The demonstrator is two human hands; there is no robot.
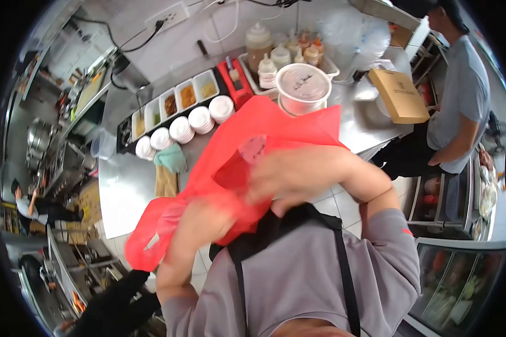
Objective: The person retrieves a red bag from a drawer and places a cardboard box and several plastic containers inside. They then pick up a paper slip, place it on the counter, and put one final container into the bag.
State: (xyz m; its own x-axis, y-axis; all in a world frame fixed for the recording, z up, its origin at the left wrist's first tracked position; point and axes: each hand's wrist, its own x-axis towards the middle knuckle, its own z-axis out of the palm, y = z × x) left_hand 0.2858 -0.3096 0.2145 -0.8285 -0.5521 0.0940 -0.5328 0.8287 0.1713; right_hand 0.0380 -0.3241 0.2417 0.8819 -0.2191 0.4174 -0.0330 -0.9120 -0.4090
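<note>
A red bag [225, 140] is spread across the table's front edge, its opening facing up towards me. Inside the opening a round lid with dark writing [252, 148] shows in part. My left hand [208, 222] is at the bag's lower left side, its fingers blurred against the red material. Over the right side of the opening is my right hand [298, 171], also smeared by motion, so its fingers cannot be made out. Just behind the bag stands a white lidded tub [303, 84] with writing on its lid.
Stacks of white lids [200, 119] and a tray of toppings [188, 96] line the table's back left. Sauce bottles [281, 56] stand in a basket behind. At right, a person [461, 101] stands by a brown box [399, 95]. Another person [36, 205] is far left.
</note>
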